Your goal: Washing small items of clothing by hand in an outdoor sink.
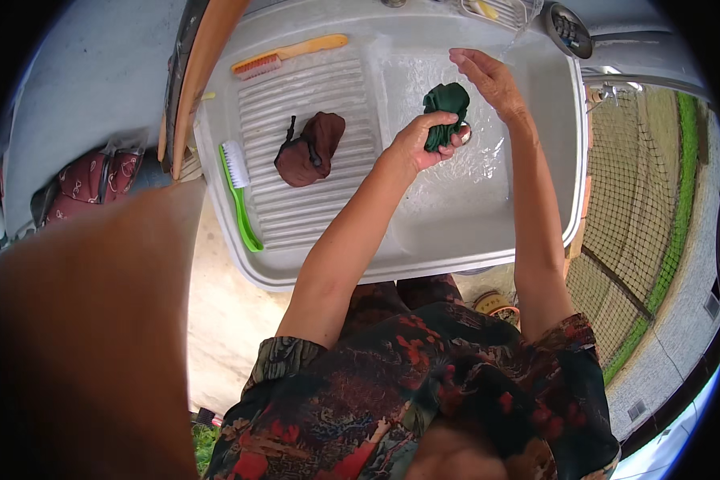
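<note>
My left hand grips a bunched, wet-looking dark green cloth above the basin of a pale plastic laundry sink. Water splashes and ripples below it on the basin floor. To the right and slightly farther back, my right hand is raised with nothing in it, its fingers extended and apart from the cloth. On the ribbed washboard at the left lies a crumpled brown cloth item with black cord.
A wooden-handled brush lies at the washboard's back edge, a green brush along its left. Behind the basin are a soap rack and metal bowl. Brown panels stand left; netting hangs right.
</note>
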Demonstrator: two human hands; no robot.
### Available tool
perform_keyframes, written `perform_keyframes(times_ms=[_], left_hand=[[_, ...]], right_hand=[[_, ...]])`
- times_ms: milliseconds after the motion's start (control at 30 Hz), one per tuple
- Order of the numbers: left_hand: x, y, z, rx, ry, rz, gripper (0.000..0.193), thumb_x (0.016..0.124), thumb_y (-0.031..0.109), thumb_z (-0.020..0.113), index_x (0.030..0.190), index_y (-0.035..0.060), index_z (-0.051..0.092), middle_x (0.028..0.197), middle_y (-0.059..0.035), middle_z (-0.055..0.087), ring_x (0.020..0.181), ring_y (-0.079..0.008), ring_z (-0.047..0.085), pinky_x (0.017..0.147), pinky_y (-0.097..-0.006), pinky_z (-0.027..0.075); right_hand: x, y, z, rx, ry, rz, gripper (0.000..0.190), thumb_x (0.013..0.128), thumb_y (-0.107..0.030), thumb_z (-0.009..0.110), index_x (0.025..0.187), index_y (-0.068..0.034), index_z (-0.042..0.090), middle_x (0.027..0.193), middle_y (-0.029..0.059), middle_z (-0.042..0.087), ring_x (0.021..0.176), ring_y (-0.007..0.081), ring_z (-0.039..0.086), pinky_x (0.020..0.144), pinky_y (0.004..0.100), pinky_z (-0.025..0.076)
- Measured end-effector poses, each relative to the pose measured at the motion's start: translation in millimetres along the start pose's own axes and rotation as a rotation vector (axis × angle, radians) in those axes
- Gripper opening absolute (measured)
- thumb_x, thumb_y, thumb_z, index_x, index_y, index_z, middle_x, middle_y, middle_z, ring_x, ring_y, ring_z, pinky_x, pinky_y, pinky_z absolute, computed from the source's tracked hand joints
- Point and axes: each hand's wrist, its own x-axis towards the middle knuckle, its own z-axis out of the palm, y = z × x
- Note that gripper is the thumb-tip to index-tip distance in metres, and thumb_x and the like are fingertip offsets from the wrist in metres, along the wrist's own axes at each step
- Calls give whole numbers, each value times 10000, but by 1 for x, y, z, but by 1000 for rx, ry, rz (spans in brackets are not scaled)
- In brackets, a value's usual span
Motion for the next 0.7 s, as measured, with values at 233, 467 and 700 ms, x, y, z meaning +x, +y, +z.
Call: perform_keyframes(times_ms=[233,467,700], left_hand=[[-25,-43,26,-464,-304,-215,397,843,212,665,1097,-20,465,903,-99,514,610,-104,465,404,-186,322],[-31,-67,51,-744,-644,-238,577,848,338,684,1185,-49,421,864,-64,487,603,-100,457,407,-197,320],[-42,-48,60,-60,-231,-80,269,824,168,665,999,18,525,727,-17,475,515,-85,422,406,-189,295]], right_hand=[[-57,59,45,1548,-337,-27,676,866,-611,497,1379,-173,446,1479,119,313,1287,374,385,1007,540,381],[-73,20,51,1870,-436,-389,325,893,-398,570,1144,-197,615,1200,90,530,1140,371,487,895,613,439],[-70,-23,2,816,-363,-47,305,909,-312,590,1024,-38,659,854,63,612,778,162,576,724,294,495]])
